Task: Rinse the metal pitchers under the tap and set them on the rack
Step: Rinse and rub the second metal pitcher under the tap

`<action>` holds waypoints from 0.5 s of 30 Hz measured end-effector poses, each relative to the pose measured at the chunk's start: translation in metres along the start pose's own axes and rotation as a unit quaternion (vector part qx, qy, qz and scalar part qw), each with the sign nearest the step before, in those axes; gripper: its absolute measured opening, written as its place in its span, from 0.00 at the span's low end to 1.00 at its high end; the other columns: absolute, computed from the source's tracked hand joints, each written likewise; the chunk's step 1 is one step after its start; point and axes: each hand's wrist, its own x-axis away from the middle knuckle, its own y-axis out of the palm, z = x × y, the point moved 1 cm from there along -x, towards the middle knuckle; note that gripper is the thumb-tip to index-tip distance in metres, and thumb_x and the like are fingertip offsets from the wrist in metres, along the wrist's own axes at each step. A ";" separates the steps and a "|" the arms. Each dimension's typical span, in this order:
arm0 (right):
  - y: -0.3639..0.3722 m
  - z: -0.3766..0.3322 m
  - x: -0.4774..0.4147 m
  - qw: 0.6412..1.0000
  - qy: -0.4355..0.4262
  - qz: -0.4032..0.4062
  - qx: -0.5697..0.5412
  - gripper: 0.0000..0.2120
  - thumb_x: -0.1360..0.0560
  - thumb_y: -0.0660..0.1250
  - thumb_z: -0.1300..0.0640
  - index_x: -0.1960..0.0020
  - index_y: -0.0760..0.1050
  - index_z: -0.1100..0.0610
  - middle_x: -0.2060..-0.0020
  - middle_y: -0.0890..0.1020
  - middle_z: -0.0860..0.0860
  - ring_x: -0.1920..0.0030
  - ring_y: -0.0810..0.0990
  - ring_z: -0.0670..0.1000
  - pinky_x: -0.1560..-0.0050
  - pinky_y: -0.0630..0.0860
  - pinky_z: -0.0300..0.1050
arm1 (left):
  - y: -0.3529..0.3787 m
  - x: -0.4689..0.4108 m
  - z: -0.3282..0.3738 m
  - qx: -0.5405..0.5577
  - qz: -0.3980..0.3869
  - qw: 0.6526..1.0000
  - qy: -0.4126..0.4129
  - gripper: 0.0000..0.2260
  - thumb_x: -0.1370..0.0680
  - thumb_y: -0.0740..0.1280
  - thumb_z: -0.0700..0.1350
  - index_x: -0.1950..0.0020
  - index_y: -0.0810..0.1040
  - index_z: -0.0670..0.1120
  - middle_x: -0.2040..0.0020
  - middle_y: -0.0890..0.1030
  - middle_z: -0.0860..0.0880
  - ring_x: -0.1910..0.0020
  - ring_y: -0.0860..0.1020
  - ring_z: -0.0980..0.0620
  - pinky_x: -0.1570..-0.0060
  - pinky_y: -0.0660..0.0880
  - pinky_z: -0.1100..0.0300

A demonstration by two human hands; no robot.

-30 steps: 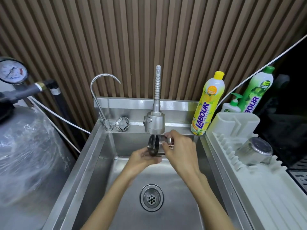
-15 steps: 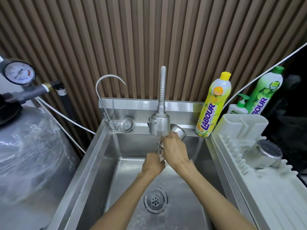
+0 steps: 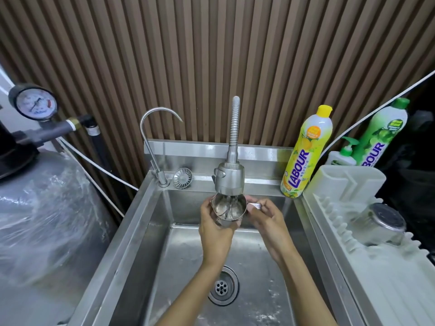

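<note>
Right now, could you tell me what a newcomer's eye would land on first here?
Both hands, left hand and right hand, hold a metal pitcher mouth-up under the spray tap, at the sink's back. Right of that, a yellow soap bottle stands beside the white rack, where another pitcher lies.

Bright even overhead light; sink [image 3: 150, 222] glare; wide-angle edge bending.

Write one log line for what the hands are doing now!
left hand: holds pitcher | right hand: on handle | spray tap: running | rack: one pitcher
</note>
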 end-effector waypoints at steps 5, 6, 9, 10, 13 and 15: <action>0.002 -0.001 0.005 0.995 0.023 -0.016 -0.099 0.09 0.24 0.62 0.66 0.62 0.67 0.61 0.41 0.79 0.59 0.45 0.79 0.63 0.45 0.79 0.52 | -0.015 0.000 0.010 -0.072 -0.019 0.993 0.096 0.36 0.38 0.78 0.37 0.41 0.65 0.64 0.39 0.76 0.50 0.39 0.74 0.52 0.38 0.71 0.57; 0.003 -0.002 0.007 0.996 0.023 -0.016 -0.089 0.09 0.24 0.62 0.65 0.61 0.67 0.61 0.42 0.80 0.60 0.46 0.79 0.63 0.46 0.79 0.52 | -0.017 0.001 0.011 -0.078 -0.025 0.991 0.102 0.36 0.38 0.78 0.37 0.39 0.65 0.63 0.39 0.75 0.50 0.38 0.73 0.53 0.36 0.70 0.57; 0.008 -0.005 0.012 0.999 0.012 -0.004 -0.052 0.08 0.23 0.63 0.63 0.60 0.68 0.62 0.59 0.83 0.55 0.52 0.81 0.60 0.52 0.82 0.47 | -0.024 0.003 0.016 -0.070 -0.043 0.988 0.131 0.36 0.36 0.78 0.37 0.39 0.65 0.63 0.40 0.73 0.52 0.42 0.72 0.68 0.43 0.68 0.75; 0.009 -0.006 0.013 0.999 0.011 0.000 -0.047 0.08 0.23 0.63 0.62 0.61 0.68 0.62 0.64 0.83 0.53 0.54 0.80 0.59 0.53 0.82 0.47 | -0.026 0.004 0.020 -0.076 -0.046 0.986 0.138 0.36 0.36 0.78 0.37 0.39 0.65 0.63 0.40 0.72 0.53 0.43 0.70 0.72 0.46 0.66 0.79; 0.012 -0.002 0.014 0.998 0.024 0.001 -0.056 0.08 0.23 0.63 0.61 0.60 0.68 0.61 0.63 0.80 0.56 0.53 0.80 0.59 0.51 0.81 0.49 | -0.032 0.002 0.025 -0.093 -0.060 0.982 0.153 0.35 0.37 0.78 0.38 0.38 0.66 0.59 0.41 0.70 0.55 0.43 0.70 0.73 0.48 0.65 0.81; 0.013 0.000 0.016 0.997 0.032 -0.003 -0.069 0.07 0.24 0.64 0.60 0.59 0.69 0.61 0.61 0.80 0.58 0.54 0.81 0.57 0.49 0.81 0.51 | -0.034 0.003 0.027 -0.108 -0.066 0.980 0.151 0.37 0.39 0.79 0.46 0.37 0.64 0.60 0.44 0.72 0.59 0.41 0.73 0.62 0.43 0.68 0.72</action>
